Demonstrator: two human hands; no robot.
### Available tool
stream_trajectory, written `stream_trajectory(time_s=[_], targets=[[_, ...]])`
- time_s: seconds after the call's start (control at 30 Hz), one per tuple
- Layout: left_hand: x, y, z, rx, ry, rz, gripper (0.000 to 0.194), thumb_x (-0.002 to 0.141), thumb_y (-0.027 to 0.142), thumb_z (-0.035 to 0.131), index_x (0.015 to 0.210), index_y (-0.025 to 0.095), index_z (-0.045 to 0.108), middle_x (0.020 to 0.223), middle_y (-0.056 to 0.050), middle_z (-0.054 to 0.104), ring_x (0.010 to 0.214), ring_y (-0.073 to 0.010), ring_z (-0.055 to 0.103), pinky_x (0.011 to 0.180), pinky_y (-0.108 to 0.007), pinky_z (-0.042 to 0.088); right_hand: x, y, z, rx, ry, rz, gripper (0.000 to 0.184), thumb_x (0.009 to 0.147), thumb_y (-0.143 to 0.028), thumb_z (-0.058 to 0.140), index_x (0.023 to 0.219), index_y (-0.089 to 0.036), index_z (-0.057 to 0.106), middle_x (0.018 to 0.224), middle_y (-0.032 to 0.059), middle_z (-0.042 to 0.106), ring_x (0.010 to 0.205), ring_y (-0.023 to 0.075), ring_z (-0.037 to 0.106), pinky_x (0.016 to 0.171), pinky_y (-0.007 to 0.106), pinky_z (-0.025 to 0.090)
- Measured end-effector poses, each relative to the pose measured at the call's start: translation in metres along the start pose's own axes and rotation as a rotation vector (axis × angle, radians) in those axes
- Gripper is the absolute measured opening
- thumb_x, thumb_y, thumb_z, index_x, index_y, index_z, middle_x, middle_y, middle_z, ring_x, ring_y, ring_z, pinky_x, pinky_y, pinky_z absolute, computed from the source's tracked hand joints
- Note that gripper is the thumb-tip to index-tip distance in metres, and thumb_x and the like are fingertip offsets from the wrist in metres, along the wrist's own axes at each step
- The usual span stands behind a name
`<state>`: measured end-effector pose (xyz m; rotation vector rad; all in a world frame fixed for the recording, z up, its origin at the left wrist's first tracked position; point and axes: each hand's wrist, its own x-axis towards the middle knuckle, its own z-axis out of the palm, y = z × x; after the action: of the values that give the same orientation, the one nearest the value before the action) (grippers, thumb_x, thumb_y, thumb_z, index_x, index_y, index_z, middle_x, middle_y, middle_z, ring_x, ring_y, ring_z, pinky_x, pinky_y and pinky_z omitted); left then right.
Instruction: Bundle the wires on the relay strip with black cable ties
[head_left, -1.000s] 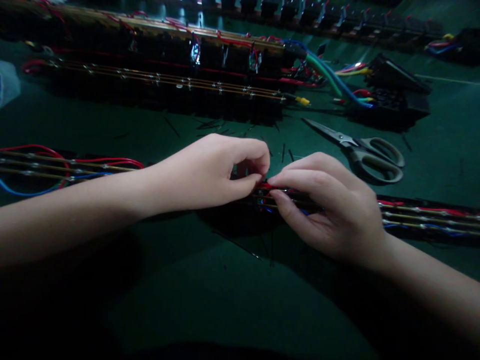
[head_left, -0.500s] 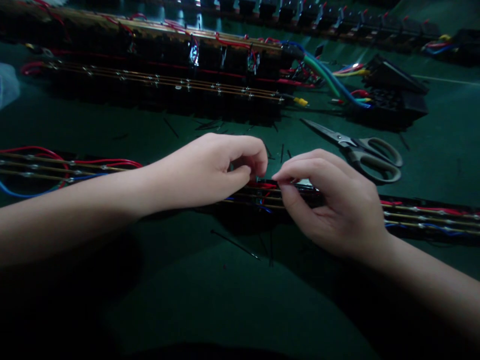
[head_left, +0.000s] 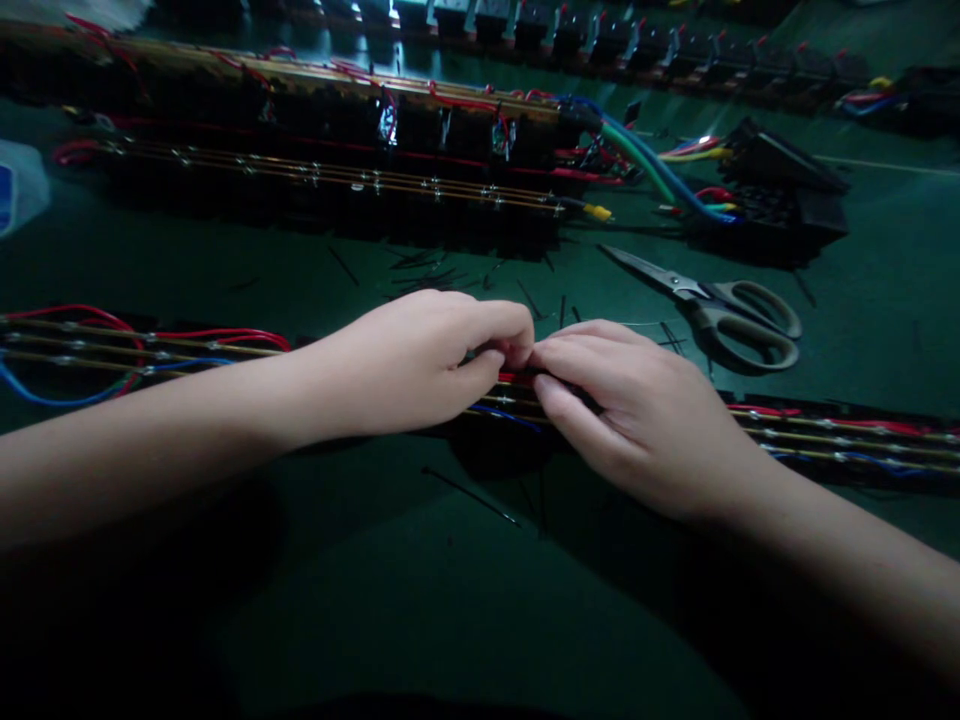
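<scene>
A long black strip with copper rails and red and blue wires (head_left: pixel 840 435) runs from left to right across the green table. My left hand (head_left: pixel 420 360) and my right hand (head_left: pixel 637 410) meet over its middle, fingertips touching. Both pinch at the red wire (head_left: pixel 511 379) on top of the strip there. What lies under the fingers is hidden. The strip's left part (head_left: pixel 150 345) shows behind my left forearm.
Grey-handled scissors (head_left: pixel 720 310) lie shut just beyond my right hand. Two similar wired strips (head_left: pixel 337 180) lie farther back, with a bundle of coloured cables (head_left: pixel 660 165) and a black box (head_left: pixel 780 200). Thin black offcuts (head_left: pixel 469 495) litter the mat.
My right hand has lowered and flattened onto the strip, and its fingertips have closed up against my left hand's. The view has tilted down slightly.
</scene>
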<state>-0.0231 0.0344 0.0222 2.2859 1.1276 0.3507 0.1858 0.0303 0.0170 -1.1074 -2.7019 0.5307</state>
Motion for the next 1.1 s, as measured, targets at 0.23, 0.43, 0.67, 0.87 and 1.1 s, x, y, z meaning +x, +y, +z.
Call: stream_trajectory(time_s=[0.23,0.43,0.67,0.87,1.1], targets=[[0.001,0.002,-0.002,-0.015,0.003,-0.028,0.025,0.088,0.017,0.041,0.09,0.022,0.066,0.088,0.002,0.071,0.079,-0.0126,0.063,0.069,-0.023,0.045,0.002,0.0,-0.009,0.096,-0.102,0.071,0.027,0.094,-0.028,0.043,0.095,-0.021,0.069,0.09,0.0044,0.074,0.082,0.0202,0.067,0.07,0.03,0.049],[0.0,0.001,0.0,0.066,-0.009,0.023,0.028,0.091,0.02,0.043,0.1,0.022,0.069,0.093,0.0,0.072,0.086,-0.0152,0.064,0.073,-0.026,0.046,-0.001,0.004,-0.013,0.287,-0.093,0.121,0.028,0.094,-0.028,0.044,0.108,-0.023,0.068,0.103,0.002,0.074,0.093,0.0198,0.069,0.077,0.029,0.051],[0.0,0.002,0.004,0.106,0.008,0.063,0.029,0.095,0.022,0.041,0.102,0.02,0.069,0.096,-0.003,0.07,0.095,-0.0182,0.06,0.084,-0.03,0.046,0.0,0.002,-0.012,0.293,-0.077,0.173,0.031,0.091,-0.028,0.047,0.119,-0.022,0.059,0.115,0.0055,0.07,0.1,0.0229,0.067,0.082,0.036,0.052],[0.001,0.002,0.005,0.138,0.022,0.021,0.03,0.094,0.022,0.039,0.099,0.018,0.069,0.099,-0.005,0.069,0.096,-0.0187,0.059,0.087,-0.032,0.046,0.0,0.001,-0.005,0.107,0.033,0.111,0.027,0.091,-0.024,0.043,0.109,-0.019,0.062,0.108,0.0108,0.067,0.102,0.0259,0.06,0.086,0.04,0.047],[0.001,0.002,0.003,0.132,-0.012,-0.046,0.034,0.094,0.021,0.037,0.105,0.022,0.069,0.1,-0.001,0.07,0.097,-0.0175,0.061,0.084,-0.029,0.045,-0.001,0.002,-0.007,0.123,-0.003,0.242,0.033,0.087,-0.017,0.038,0.104,-0.017,0.065,0.099,0.0088,0.067,0.095,0.0228,0.06,0.082,0.036,0.045]])
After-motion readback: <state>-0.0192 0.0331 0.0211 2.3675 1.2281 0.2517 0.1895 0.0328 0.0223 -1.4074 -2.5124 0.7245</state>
